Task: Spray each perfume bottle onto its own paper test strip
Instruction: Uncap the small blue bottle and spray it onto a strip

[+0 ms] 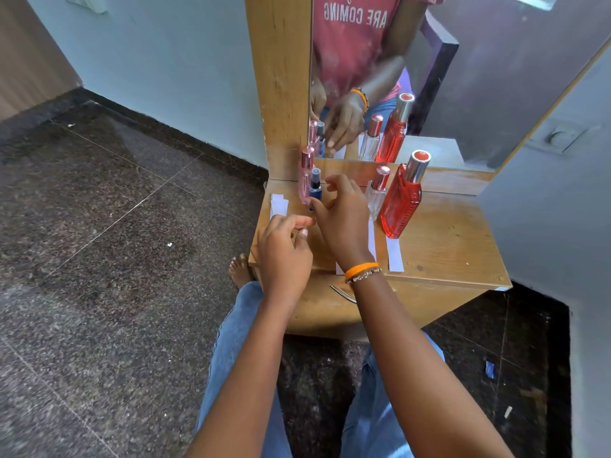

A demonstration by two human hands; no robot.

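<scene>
A: Perfume bottles, four on the wooden shelf. Far left, a tall pink bottle with a rose-gold cap; touching its right side, a small blue bottle with a dark cap. Both stand upright near the mirror.

B: And the other pair?

A: To your right, a clear bottle with a pink metallic cap, upright, and just beside it a large red bottle with a silver cap. The red one looks tilted, but the wide lens may cause that.

B: Strips?

A: White paper strips lie flat on the shelf. One strip reaches from the red bottle's base toward the front edge. A second strip runs in front of the clear bottle, partly under your wrist. A short pair sits at the left edge, beside the pink bottle.

B: Your hands?

A: Your right hand is over the shelf, fingers spread and loosely curled, thumb tip near the blue bottle's base; it grips nothing. An orange band and a beaded bracelet circle that wrist. Your left hand is just beside it, fingers curled, thumb and forefinger pinched together. Whether they hold a strip, I cannot tell.

B: Surroundings?

A: The mirror reflects the bottles and your hand. Dark speckled floor lies below.
</scene>
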